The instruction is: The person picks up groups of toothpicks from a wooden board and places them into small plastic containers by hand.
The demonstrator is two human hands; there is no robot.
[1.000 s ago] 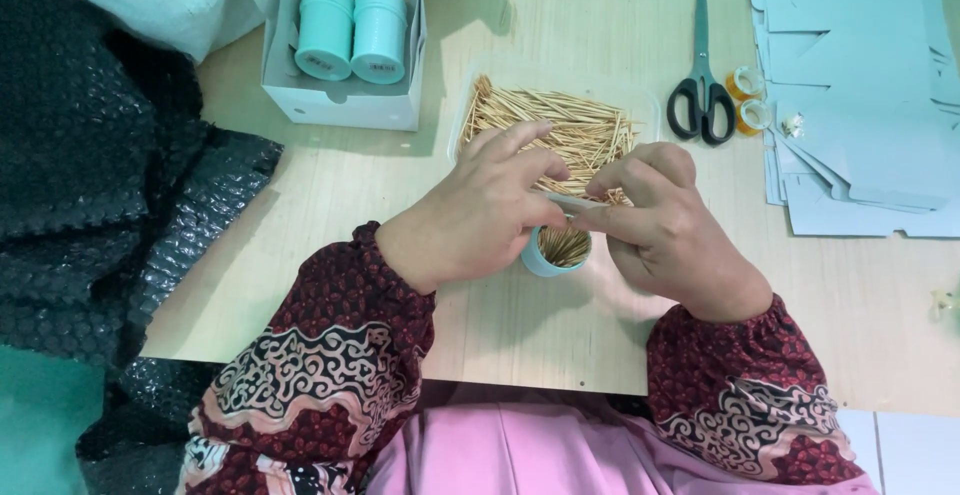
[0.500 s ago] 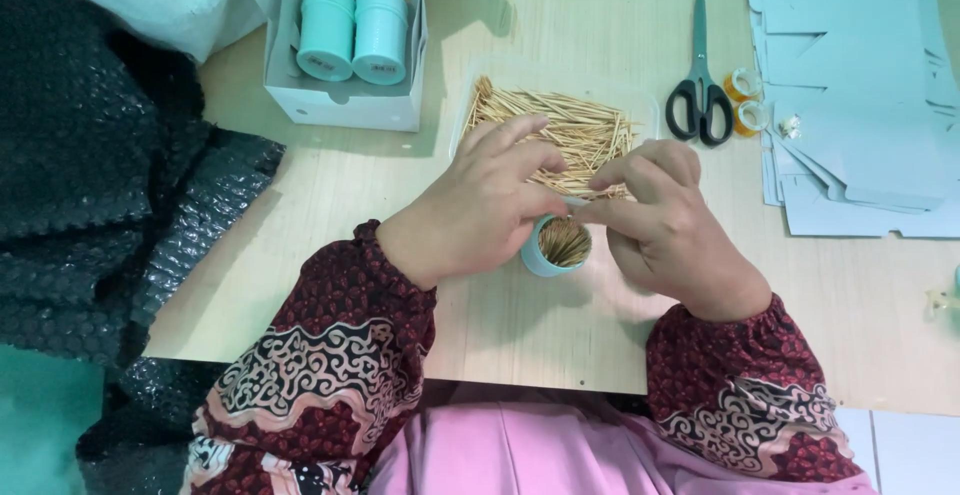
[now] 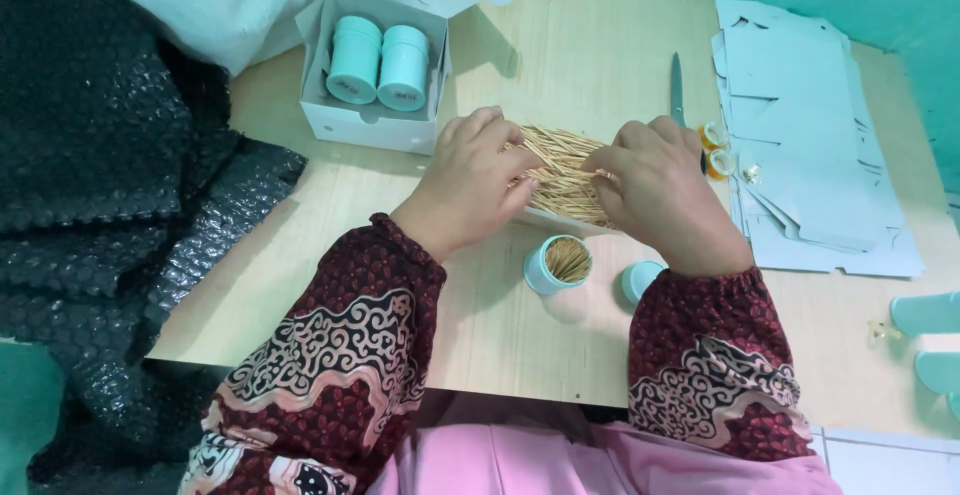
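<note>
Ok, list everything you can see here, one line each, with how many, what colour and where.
toothpicks: a heap, pale wood, in a shallow tray at table centre
open tube: one, mint, filled with toothpicks, in front of the heap
cap: one, mint, right of the open tube
closed tubes: two, mint, upright in the box
box: one, white, open, upper left
scissors: one pair, dark blade, mostly hidden behind the right hand
flat cartons: a stack, pale blue, at right
bubble wrap: dark, at left
table: one, light wood
left hand: on the toothpicks
right hand: on the toothpicks
</note>
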